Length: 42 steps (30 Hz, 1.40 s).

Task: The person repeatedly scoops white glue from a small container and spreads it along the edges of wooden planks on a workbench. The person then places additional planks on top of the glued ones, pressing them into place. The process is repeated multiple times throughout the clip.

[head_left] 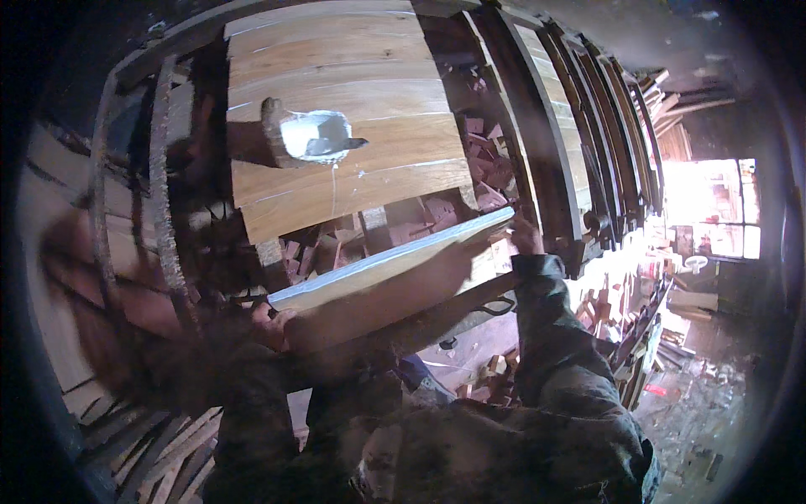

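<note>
A wooden board (386,290) stands tilted in front of me, its upper long edge coated with white, wet-looking glue. My left hand (274,326) is closed around the board's left end, and my right hand (526,238) grips the right end. Beyond it lies a wide wooden panel (353,76) of several strips, with thin white lines along its joints. On that panel rests a cut-open white tub (295,134) with glue inside and a dark flat spreader (346,144) lying across it. White drips mark the wood beside the tub.
Long dark clamp bars (546,126) run along the right of the panel. Rough bars (164,193) stand at the left. Wood offcuts (437,210) lie below the panel and at my right. A bright window (714,206) is at the far right; wood strips (168,454) are stacked lower left.
</note>
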Each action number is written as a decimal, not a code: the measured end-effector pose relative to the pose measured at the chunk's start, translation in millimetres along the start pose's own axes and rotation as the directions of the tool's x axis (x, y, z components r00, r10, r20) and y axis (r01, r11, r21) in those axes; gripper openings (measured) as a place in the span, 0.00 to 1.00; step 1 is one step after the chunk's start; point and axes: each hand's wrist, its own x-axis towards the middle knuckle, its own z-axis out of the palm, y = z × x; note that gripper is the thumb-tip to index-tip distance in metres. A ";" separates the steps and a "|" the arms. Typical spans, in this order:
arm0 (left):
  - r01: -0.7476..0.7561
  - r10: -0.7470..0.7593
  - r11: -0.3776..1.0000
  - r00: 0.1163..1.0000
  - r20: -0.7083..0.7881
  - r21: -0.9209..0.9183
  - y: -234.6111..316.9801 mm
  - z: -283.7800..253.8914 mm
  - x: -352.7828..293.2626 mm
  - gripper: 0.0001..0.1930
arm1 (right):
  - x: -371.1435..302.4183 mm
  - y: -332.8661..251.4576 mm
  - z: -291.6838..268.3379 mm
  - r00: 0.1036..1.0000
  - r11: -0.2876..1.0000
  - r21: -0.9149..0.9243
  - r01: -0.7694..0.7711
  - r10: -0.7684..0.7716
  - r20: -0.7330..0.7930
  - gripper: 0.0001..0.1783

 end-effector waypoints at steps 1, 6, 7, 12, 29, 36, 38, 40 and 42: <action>-0.009 0.008 1.000 0.999 0.046 0.009 4.1 -3.7 3.3 0.21 | -18.4 6.9 16.6 0.998 0.946 0.324 -0.029 0.009 0.063 0.33; -0.088 0.084 0.995 0.994 0.072 0.053 14.0 -22.9 30.8 0.19 | -20.9 -13.2 42.7 1.000 0.885 0.465 0.012 -0.003 -0.019 0.36; -0.085 0.081 0.991 0.996 0.045 0.106 13.8 -25.4 37.3 0.19 | -12.4 -19.2 46.1 0.999 0.911 0.412 0.031 -0.010 -0.052 0.36; 0.114 -0.129 0.974 0.989 0.065 0.198 -1.3 -44.0 78.9 0.20 | 19.3 -22.2 71.4 0.993 0.895 0.447 0.005 0.047 -0.104 0.33; -0.076 0.098 0.991 0.974 -0.205 0.112 -31.5 -9.7 93.5 0.19 | 40.3 9.2 112.8 0.983 0.885 0.462 0.060 0.027 -0.179 0.43; 0.359 -0.432 0.869 0.886 -0.167 -0.341 -88.5 -23.0 109.1 0.34 | 18.9 -4.2 114.8 0.943 0.969 0.243 0.037 0.046 -0.329 0.40; 0.216 -0.237 0.969 0.949 -0.208 -0.122 -114.8 -19.2 104.5 0.37 | 8.1 -5.0 116.2 0.948 0.867 0.497 -0.031 0.182 -0.259 0.43; -0.033 0.035 0.985 0.999 -0.009 0.167 -131.0 -8.1 96.0 0.29 | 1.0 -5.5 116.2 0.924 0.759 0.640 -0.121 0.322 -0.207 0.41; 0.031 -0.100 0.974 0.949 -0.299 -0.226 -131.4 2.6 88.0 0.32 | -0.4 -5.2 113.1 0.918 0.783 0.619 -0.061 0.288 -0.274 0.36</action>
